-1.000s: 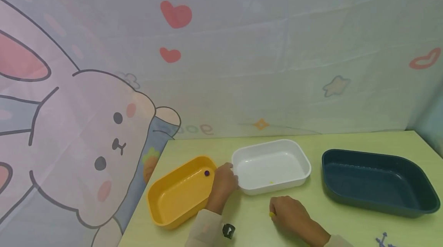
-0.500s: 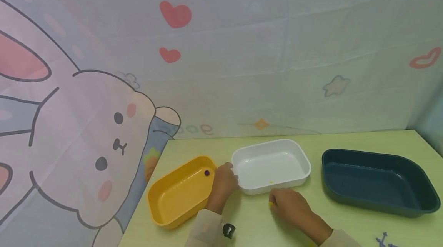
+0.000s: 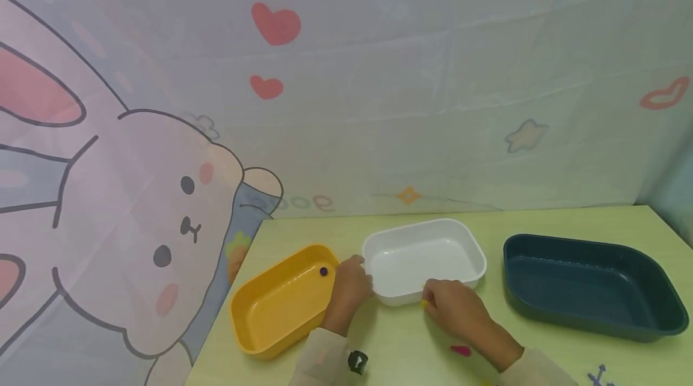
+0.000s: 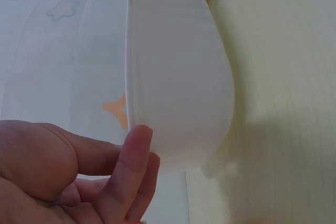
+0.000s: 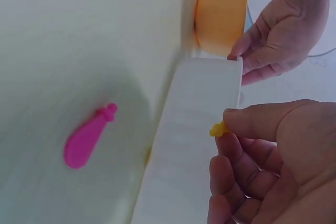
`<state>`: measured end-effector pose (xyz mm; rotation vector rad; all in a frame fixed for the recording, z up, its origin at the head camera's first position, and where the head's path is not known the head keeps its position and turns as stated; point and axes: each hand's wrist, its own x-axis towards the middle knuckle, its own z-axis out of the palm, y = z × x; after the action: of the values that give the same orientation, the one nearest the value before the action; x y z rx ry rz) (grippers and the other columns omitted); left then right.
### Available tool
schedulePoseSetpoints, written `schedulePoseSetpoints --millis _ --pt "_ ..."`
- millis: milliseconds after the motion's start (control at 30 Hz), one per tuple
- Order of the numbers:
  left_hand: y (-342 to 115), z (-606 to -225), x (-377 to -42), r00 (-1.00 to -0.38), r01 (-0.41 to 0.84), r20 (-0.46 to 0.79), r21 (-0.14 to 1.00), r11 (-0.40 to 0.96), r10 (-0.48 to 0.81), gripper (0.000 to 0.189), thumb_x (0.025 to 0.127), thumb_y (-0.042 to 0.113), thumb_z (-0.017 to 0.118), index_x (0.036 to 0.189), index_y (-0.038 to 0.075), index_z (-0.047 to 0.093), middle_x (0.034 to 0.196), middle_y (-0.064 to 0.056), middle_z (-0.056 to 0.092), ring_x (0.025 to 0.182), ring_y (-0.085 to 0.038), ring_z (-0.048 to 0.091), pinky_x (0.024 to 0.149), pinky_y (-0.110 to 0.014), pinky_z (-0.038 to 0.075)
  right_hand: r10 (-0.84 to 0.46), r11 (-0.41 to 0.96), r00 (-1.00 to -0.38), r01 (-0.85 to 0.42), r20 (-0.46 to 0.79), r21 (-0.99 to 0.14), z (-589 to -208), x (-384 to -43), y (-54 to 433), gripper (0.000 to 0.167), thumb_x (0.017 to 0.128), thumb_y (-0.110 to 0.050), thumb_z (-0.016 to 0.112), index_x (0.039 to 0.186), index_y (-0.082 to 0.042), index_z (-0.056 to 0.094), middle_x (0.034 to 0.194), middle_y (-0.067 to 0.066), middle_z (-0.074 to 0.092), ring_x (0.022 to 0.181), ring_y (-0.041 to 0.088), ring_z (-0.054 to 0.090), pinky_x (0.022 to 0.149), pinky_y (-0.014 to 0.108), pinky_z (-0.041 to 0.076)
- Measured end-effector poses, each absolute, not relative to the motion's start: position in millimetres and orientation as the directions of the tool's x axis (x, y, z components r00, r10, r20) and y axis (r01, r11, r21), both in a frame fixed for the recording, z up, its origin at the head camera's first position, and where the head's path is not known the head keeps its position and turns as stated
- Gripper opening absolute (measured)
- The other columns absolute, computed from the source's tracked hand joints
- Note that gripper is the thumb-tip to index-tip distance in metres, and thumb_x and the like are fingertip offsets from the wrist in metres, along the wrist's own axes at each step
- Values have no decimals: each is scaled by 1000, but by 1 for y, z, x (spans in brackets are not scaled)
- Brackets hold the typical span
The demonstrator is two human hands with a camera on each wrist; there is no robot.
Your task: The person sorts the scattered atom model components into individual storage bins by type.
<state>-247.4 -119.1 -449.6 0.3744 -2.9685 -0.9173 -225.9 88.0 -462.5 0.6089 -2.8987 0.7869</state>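
Note:
A white plastic tray [image 3: 419,257] stands mid-table, its left end gripped at the rim by my left hand [image 3: 349,287]. In the left wrist view that hand's thumb and fingers [image 4: 137,145] pinch the rim. My right hand [image 3: 457,311] is at the tray's near rim and pinches a small yellow knobbed piece [image 5: 218,128] between thumb and index finger. Most of this piece is hidden by the fingers. On the table below my right hand lies a pink pin-shaped piece [image 5: 86,140] with a knobbed end.
Left of the white tray is a yellow tray [image 3: 243,314] with a small dark purple ball [image 3: 323,272] inside. A dark teal tray [image 3: 590,284] stands to the right. Near the front right edge lies a purple jack-like piece [image 3: 598,374]. A printed cloth [image 3: 379,103] hangs behind the table.
My right hand has moved forward with the yellow piece, from the open table to the white tray's near rim. The pink piece has come into view beside my right forearm. My left hand stays put.

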Motion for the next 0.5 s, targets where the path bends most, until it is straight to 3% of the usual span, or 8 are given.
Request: schedulePoseSetpoints --millis 500 --pt "-119 -448 -247 -966 -244 -78 584 775 -246 37 91 3 69 127 -4 63 105 -20 72 86 -26 65 82 -39 62 -345 783 -912 -410 222 -467 -442 -246 92 14 85 -7 72 77 -16 63 65 -7 54 61 10 47 54 29 39"
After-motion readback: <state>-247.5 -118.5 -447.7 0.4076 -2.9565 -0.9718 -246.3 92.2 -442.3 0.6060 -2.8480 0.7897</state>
